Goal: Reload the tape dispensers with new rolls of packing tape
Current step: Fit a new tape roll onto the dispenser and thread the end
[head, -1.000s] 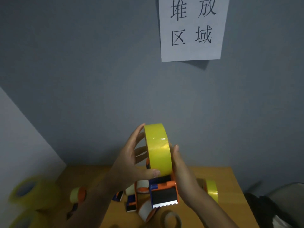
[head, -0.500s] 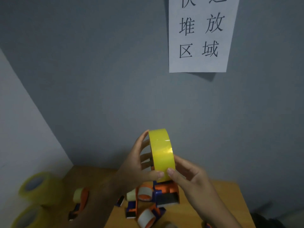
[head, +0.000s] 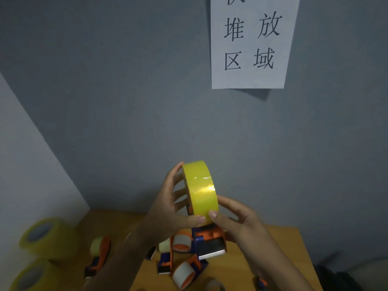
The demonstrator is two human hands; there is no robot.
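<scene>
Yellow packing tape is filling the middle of the head view: a full roll (head: 200,191) is sitting edge-on in an orange and dark blue tape dispenser (head: 206,241), both raised above the wooden bench (head: 279,240) in front of a grey wall (head: 126,101). The left hand (head: 171,208) is cupping the roll's left face, its fingers (head: 178,193) spread along that side and its thumb lying across the lower front of the yellow band. The right hand (head: 237,223) is coming in from the other side, its thumb tip pressing on the tape surface just beside the left thumb, so the two thumbs are nearly meeting; the remaining right fingers are curling behind the roll and the dispenser's upper frame. The dispenser's serrated metal blade (head: 212,254) is pointing down and toward the camera.

Below the hands, several other dispensers (head: 182,269) are lying on the bench holding pale, nearly bare cores, one of them (head: 100,248) further left with an orange frame. At the far left, two large yellowish tape rolls (head: 45,238) are stacked, blurred at the edge of the view. A white paper sign (head: 252,43) with black Chinese characters is hanging on the wall at the upper right.
</scene>
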